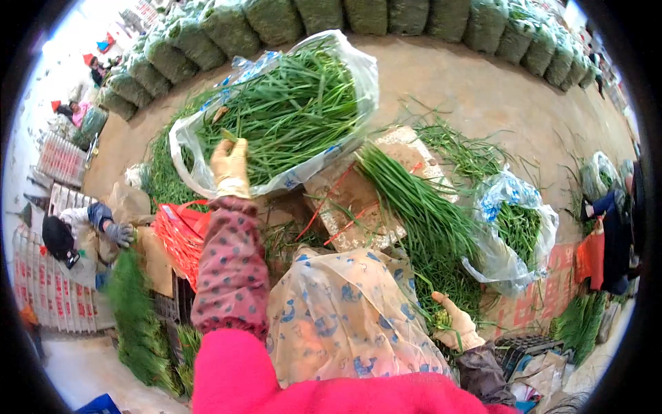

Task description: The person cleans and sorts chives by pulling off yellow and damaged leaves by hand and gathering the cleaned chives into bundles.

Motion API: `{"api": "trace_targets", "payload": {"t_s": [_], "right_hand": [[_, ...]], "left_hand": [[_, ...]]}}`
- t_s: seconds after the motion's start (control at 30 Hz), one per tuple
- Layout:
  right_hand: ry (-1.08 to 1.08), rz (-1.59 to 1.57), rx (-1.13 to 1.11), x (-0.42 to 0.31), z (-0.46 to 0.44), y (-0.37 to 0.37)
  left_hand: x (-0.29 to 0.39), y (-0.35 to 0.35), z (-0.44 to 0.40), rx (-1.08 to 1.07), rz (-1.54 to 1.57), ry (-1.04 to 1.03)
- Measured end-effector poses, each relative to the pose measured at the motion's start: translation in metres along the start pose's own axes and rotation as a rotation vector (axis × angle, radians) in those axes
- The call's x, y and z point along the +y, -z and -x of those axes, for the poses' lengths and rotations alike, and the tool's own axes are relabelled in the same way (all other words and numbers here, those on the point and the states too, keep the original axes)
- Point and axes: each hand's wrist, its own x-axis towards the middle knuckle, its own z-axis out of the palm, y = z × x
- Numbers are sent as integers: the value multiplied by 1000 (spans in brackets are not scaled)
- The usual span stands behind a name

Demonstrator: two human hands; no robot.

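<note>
My left hand (230, 165), in a pale glove, is at the near edge of a clear plastic bag (369, 83) spread wide under long green chives (296, 103). Its fingers are pinched together around a small yellowish-green bit that I cannot identify. Low on the right is my gloved right hand (458, 327), thumb stretched apart from the fingers, beside loose green scraps (452, 286). The other fingers are partly hidden by scraps. Between the hands, a bunch of chives (414, 196) lies across a worn, dirt-covered block (376, 224) with red straps.
A smaller plastic bag (517, 221) holds greens at the right. Red ties (181, 234) hang left of my sleeve. A co-worker with a grey glove (120, 234) sits at the left, near more chives (134, 317). Full sacks (272, 21) line the back.
</note>
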Motion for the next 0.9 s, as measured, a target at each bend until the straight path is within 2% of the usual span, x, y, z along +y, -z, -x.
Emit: {"api": "trace_targets", "payload": {"t_s": [0.07, 0.1, 0.13, 0.17, 0.23, 0.27, 0.3, 0.33, 0.37, 0.4, 0.43, 0.47, 0.5, 0.53, 0.57, 0.6, 0.63, 0.7, 0.73, 0.77, 0.8, 0.83, 0.87, 0.9], "right_hand": [[46, -132, 71, 21, -1, -12], [-123, -257, 10, 25, -4, -15], [-302, -405, -19, 29, -3, -16], [-472, -580, -31, 34, 3, -15], [-183, -386, 33, 51, 23, -15], [187, 54, 92, 57, 31, -22], [140, 64, 59, 71, 22, -34], [111, 75, 4, 79, 11, -38], [-206, -417, -58, 41, 29, -13], [-486, -912, -141, 9, 53, 15], [-270, -574, -107, 32, 52, -1], [-94, -214, -13, 55, 51, -16], [13, -188, 148, 71, 56, -20], [117, -158, 296, 84, 60, -22], [228, -128, 441, 97, 60, -27], [343, -98, 575, 102, 61, -29], [73, -265, 411, 66, 95, 14], [246, -751, 608, 90, 80, 22], [352, -554, 893, 72, 84, 35], [378, -634, 853, 55, 87, 50], [404, -709, 817, 39, 89, 60], [565, -743, 840, 20, 85, 64], [689, -563, 926, 3, 90, 69], [806, -385, 1025, -15, 96, 73]], "left_hand": [[100, 7, 28, 76, 28, -152], [135, 9, 29, 44, -9, -255], [198, -2, 58, 125, -208, -128], [226, -12, 77, 12, 77, -187], [262, -40, 109, -244, 629, -275], [293, -60, 145, -401, 665, -199], [316, -82, 190, -666, 730, -199], [339, -97, 246, -894, 849, 50], [338, -115, 287, -1211, 655, 1], [335, -125, 321, -1668, 409, 3], [318, -147, 365, -1603, 422, -897], [326, -129, 384, -1657, -67, -1156], [325, -124, 400, -1658, 2, -1204], [313, -133, 406, -1780, 305, -1048], [299, -127, 404, -2016, 261, -701], [293, -118, 401, -2344, 307, 69], [265, -118, 391, -2405, 76, 252], [245, -108, 389, -2464, -88, 421], [230, -106, 398, -2486, -105, 505], [213, -105, 407, -2578, -7, 657], [205, -104, 416, -2577, -18, 657], [201, -105, 425, -2562, 249, 709], [190, -107, 433, -2525, 519, 755], [144, -115, 443, -2338, 544, 825]]}}
